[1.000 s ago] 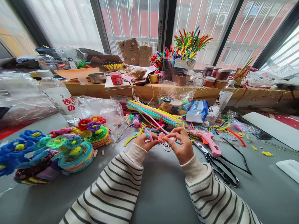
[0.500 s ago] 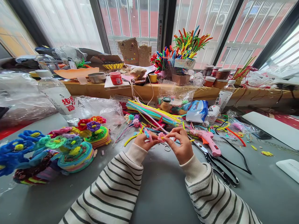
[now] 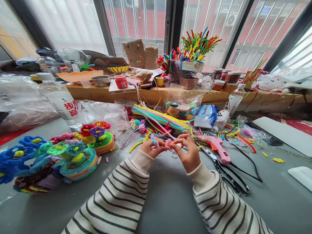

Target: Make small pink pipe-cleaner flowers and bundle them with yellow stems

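Between my hands is a small pink pipe-cleaner flower [image 3: 168, 143], pinched from both sides. My left hand [image 3: 150, 149] grips its left edge between thumb and fingers, and a pink and light-blue fuzzy piece [image 3: 154, 139] shows at those fingers. My right hand [image 3: 188, 152] pinches the flower's right edge with thumb and forefinger, the other fingers curled. Small scissors with a ring handle [image 3: 174, 154] lie just behind the hands. A bundle of pastel pipe cleaners [image 3: 161, 118] rests beyond them.
Finished fuzzy flowers on layered round bases [image 3: 79, 165] stand at left. To the right lie a pink glue gun [image 3: 218, 146] with a black cord and large black-handled scissors [image 3: 231, 180]. A water bottle [image 3: 58, 97], a blue-white packet [image 3: 206, 116] and a white mouse [image 3: 301, 177] surround the space.
My right hand has shifted very slightly left and down. The flower has turned a little between the fingers, and its yellow bit no longer shows.
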### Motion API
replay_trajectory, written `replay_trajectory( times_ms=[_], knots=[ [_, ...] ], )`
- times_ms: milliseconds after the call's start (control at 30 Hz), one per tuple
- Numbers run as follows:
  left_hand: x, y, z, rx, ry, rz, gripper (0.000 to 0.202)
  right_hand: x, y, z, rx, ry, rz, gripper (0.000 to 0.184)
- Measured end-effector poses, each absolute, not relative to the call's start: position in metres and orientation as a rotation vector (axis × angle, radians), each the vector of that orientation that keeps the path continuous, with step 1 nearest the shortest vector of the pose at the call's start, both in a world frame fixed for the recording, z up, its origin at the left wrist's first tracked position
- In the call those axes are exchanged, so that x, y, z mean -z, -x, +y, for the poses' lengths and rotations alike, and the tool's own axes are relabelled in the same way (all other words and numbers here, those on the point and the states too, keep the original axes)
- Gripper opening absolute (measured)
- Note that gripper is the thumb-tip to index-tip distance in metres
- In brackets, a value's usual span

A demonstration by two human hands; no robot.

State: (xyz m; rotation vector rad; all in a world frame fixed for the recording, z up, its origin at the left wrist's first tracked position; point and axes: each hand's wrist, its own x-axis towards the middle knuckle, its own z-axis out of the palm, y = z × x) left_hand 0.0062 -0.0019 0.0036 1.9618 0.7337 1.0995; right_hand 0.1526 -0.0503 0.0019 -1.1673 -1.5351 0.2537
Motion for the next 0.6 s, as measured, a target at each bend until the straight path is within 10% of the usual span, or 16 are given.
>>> replay_trajectory(
  times_ms=[600],
  knots=[
    [0.0004,-0.0024,-0.0042,-1.062,-1.983,0.789,0.018,-0.0007,-0.1494,-0.0527,-0.146,1.201,-1.599,0.008]
  ],
)
